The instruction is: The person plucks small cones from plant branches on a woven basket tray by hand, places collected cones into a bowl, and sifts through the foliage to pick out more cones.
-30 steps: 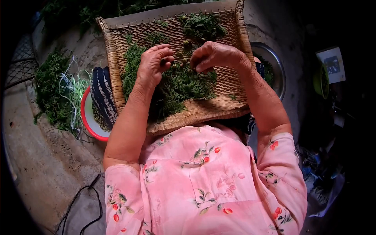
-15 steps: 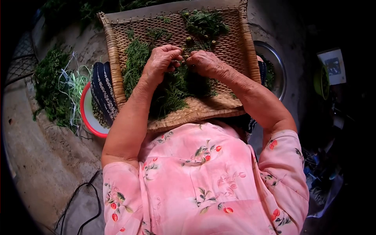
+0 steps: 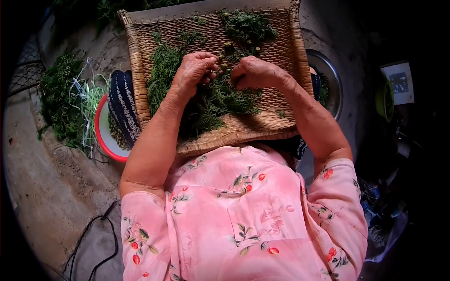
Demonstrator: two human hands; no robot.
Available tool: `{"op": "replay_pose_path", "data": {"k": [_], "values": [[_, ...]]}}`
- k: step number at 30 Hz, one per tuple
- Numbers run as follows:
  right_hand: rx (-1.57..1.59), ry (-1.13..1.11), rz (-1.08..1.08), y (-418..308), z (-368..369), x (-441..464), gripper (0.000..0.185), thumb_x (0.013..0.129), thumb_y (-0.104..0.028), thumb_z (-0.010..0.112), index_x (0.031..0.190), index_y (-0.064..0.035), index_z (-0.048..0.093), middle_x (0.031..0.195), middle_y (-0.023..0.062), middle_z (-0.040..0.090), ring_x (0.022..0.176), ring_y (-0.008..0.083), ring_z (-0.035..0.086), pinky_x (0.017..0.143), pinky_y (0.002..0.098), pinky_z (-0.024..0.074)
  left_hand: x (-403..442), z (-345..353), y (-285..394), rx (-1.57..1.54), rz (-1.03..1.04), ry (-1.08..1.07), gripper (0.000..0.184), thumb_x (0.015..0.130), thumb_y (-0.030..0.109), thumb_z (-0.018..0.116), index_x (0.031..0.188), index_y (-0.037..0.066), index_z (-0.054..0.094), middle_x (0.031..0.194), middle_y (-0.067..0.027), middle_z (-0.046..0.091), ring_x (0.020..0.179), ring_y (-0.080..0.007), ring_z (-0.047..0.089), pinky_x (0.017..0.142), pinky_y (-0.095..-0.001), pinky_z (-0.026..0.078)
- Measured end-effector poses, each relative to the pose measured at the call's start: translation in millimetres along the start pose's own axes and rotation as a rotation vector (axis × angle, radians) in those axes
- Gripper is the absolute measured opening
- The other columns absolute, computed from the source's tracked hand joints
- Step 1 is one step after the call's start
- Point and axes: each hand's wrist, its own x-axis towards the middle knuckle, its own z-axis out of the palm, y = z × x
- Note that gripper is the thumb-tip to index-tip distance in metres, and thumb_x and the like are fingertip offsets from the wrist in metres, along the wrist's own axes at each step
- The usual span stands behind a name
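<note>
A woven basket tray (image 3: pixel 276 122) lies across the lap and bears feathery green sprigs (image 3: pixel 222 100). Above them my left hand (image 3: pixel 194 72) is closed, its thumb and fingers pressed together; anything between them is too small to name. My right hand (image 3: pixel 253 73), a little to its right, has curled fingers pointing down at the sprigs, and their tips are hidden in shade. The two hands are apart. Another clump of green sprigs (image 3: pixel 248 25) rests near the tray's far right corner, with small yellowish round bits just below it.
Left of the tray are a red-rimmed bowl (image 3: pixel 101 136) with small round greenish things, pale plastic strings (image 3: pixel 89 105) and a green heap (image 3: pixel 61 98). At the right stand a metal basin (image 3: pixel 336 79) and a green bowl (image 3: pixel 385 100). A black cable (image 3: pixel 115 243) lies at lower left.
My right hand came in beside my left hand half a second ago and has since moved back to the right. My left hand has shifted slightly right since the first frame.
</note>
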Motion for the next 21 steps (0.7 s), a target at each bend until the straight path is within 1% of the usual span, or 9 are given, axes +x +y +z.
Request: {"op": "replay_pose_path", "data": {"k": [2, 3, 6, 7, 13, 16, 17, 18, 21], "values": [[-0.384, 0.43, -0.077, 13, 11, 15, 0.022, 0.068, -0.005, 0.069, 0.089, -0.0048, 0.064, 0.08, 0.0088, 0.063, 0.073, 0.0249, 0.062, 0.064, 0.0346, 0.0506, 1, 0, -2, 0.0, -0.006, -0.005, 0.02, 0.086, 0.019, 0.057, 0.1, 0.005, 0.059, 0.077, -0.0015, 0.061, 0.059, -0.0072, 0.055, 0.047, -0.0178, 0.042], [-0.38, 0.494, -0.132, 17, 16, 19, 0.021, 0.068, -0.004, 0.067, 0.089, -0.0056, 0.062, 0.086, 0.0106, 0.06, 0.081, 0.0299, 0.06, 0.068, 0.0377, 0.0501, 2, 0, -3, -0.001, -0.011, -0.014, 0.02, 0.086, 0.019, 0.058, 0.1, 0.005, 0.059, 0.077, -0.0016, 0.062, 0.059, -0.0072, 0.056, 0.047, -0.0176, 0.042], [-0.497, 0.48, -0.139, 16, 30, 27, 0.019, 0.07, -0.006, 0.065, 0.089, -0.0068, 0.06, 0.091, 0.0101, 0.058, 0.086, 0.0296, 0.059, 0.07, 0.0387, 0.0492, 0, 2, -1, 0.005, -0.013, -0.017, 0.02, 0.086, 0.019, 0.058, 0.1, 0.005, 0.059, 0.077, -0.0015, 0.062, 0.059, -0.007, 0.056, 0.047, -0.0173, 0.042], [-0.519, 0.445, -0.132, 18, 31, 30, 0.022, 0.075, -0.005, 0.055, 0.096, -0.0091, 0.059, 0.093, 0.0125, 0.057, 0.088, 0.0329, 0.058, 0.07, 0.0406, 0.0489, 0, 2, -1, 0.005, -0.012, -0.017, 0.02, 0.086, 0.019, 0.058, 0.1, 0.005, 0.059, 0.077, -0.0015, 0.062, 0.059, -0.007, 0.056, 0.047, -0.0173, 0.042], [-0.501, 0.511, -0.024, 13, 23, 27, 0.016, 0.076, -0.008, 0.055, 0.091, -0.0073, 0.061, 0.087, 0.0147, 0.06, 0.085, 0.0321, 0.06, 0.07, 0.0398, 0.0492, 2, 0, -5, -0.027, -0.014, -0.012, 0.018, 0.087, 0.019, 0.057, 0.098, 0.005, 0.059, 0.076, -0.0008, 0.062, 0.057, -0.006, 0.056, 0.046, -0.017, 0.043], [-0.309, 0.593, 0.004, 16, 8, 17, 0.015, 0.077, -0.009, 0.056, 0.09, -0.0078, 0.063, 0.088, 0.0146, 0.063, 0.085, 0.0313, 0.061, 0.07, 0.0395, 0.0496, 2, 2, -5, -0.018, -0.014, -0.003, 0.018, 0.087, 0.019, 0.056, 0.098, 0.005, 0.059, 0.076, -0.001, 0.062, 0.057, -0.0061, 0.056, 0.046, -0.0167, 0.043], [-0.247, 0.643, -0.068, 17, 5, 14, 0.017, 0.073, -0.002, 0.064, 0.089, -0.0024, 0.06, 0.082, 0.0118, 0.063, 0.077, 0.0238, 0.063, 0.068, 0.0326, 0.051, 1, 2, -4, -0.013, -0.024, -0.016, 0.021, 0.088, 0.022, 0.055, 0.098, 0.004, 0.059, 0.076, -0.0017, 0.062, 0.058, -0.007, 0.057, 0.047, -0.0175, 0.044], [-0.249, 0.644, -0.068, 16, 3, 13, 0.017, 0.073, -0.002, 0.064, 0.089, -0.0024, 0.06, 0.082, 0.0118, 0.063, 0.077, 0.0238, 0.063, 0.068, 0.0326, 0.051, 1, 3, -3, -0.008, -0.033, -0.03, 0.024, 0.089, 0.025, 0.055, 0.098, 0.003, 0.058, 0.076, -0.0025, 0.062, 0.058, -0.0079, 0.057, 0.047, -0.0183, 0.046], [0.082, 0.641, -0.354, 13, -1, 10, 0.018, 0.081, 0.0, 0.059, 0.099, -0.0009, 0.061, 0.086, 0.0071, 0.065, 0.079, 0.0124, 0.062, 0.069, 0.0273, 0.0524, -4, 8, 3, -0.183, -0.136, -0.042, 0.033, 0.09, 0.033, 0.053, 0.098, 0.002, 0.057, 0.077, -0.0051, 0.062, 0.061, -0.0105, 0.059, 0.049, -0.0212, 0.05]]}}
